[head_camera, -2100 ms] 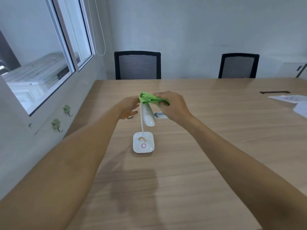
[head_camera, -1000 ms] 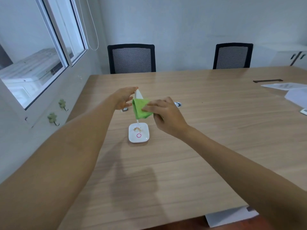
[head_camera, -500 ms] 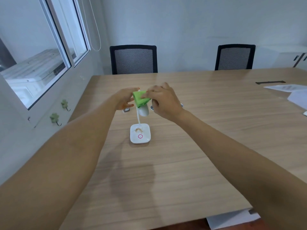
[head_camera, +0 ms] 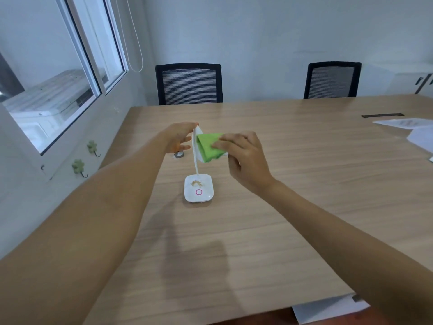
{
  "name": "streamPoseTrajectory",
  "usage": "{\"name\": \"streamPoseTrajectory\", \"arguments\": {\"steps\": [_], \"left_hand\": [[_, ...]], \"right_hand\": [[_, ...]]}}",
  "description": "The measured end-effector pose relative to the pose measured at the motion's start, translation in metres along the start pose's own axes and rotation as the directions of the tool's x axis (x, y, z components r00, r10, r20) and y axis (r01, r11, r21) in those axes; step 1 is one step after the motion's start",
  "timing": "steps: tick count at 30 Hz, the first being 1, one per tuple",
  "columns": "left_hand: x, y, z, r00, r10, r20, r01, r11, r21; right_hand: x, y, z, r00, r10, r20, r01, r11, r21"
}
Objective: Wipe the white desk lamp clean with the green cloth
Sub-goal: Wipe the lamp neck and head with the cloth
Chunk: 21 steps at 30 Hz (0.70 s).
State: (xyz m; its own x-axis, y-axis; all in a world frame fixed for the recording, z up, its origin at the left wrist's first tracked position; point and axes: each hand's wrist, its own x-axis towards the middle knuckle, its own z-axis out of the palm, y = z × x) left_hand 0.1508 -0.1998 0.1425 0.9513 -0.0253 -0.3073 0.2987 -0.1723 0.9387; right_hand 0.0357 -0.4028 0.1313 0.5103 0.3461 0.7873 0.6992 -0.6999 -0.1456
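Lamp (head_camera: 198, 191) on table (head_camera: 293, 184), chairs (head_camera: 188, 83) behind.

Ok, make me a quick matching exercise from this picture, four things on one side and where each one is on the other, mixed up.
Things:
1. green cloth
2. crumbs
3. left hand
4. papers

Places:
A. on the lamp base
B. far right of the table
C. under the right hand, against the lamp head
D. steadying the lamp head from the window side

Pairs: 1-C, 2-A, 3-D, 4-B
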Motion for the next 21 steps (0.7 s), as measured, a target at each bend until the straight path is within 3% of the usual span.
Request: {"name": "streamPoseTrajectory", "arguments": {"steps": [5,9,13,15,18,21], "left_hand": [[0.001,0.001,-0.002,1.000,0.006,-0.004,-0.006,1.000,0.030],[0.000,0.000,-0.001,1.000,0.008,0.003,-0.008,1.000,0.028],[0.000,0.001,0.001,1.000,0.025,0.008,-0.025,0.999,0.029],[-0.001,-0.003,0.001,0.999,0.032,-0.017,-0.032,0.999,0.016],[-0.002,-0.022,-0.004,0.997,0.041,-0.071,-0.037,0.997,0.064],[-0.005,-0.063,-0.016,0.984,0.164,-0.067,-0.125,0.913,0.389]], "right_hand": [[-0.008,0.004,0.016,0.998,0.023,0.059,-0.026,0.999,0.037],[-0.043,0.001,0.014,0.998,-0.020,-0.059,0.022,0.999,0.036],[-0.075,0.008,0.020,0.991,0.071,-0.116,-0.070,0.997,0.008],[-0.082,0.018,0.031,0.985,0.160,-0.060,-0.161,0.987,-0.013],[-0.087,0.033,0.055,0.959,0.245,0.140,-0.238,0.969,-0.062],[-0.085,0.043,0.081,0.897,0.299,0.326,-0.285,0.954,-0.092]]}}
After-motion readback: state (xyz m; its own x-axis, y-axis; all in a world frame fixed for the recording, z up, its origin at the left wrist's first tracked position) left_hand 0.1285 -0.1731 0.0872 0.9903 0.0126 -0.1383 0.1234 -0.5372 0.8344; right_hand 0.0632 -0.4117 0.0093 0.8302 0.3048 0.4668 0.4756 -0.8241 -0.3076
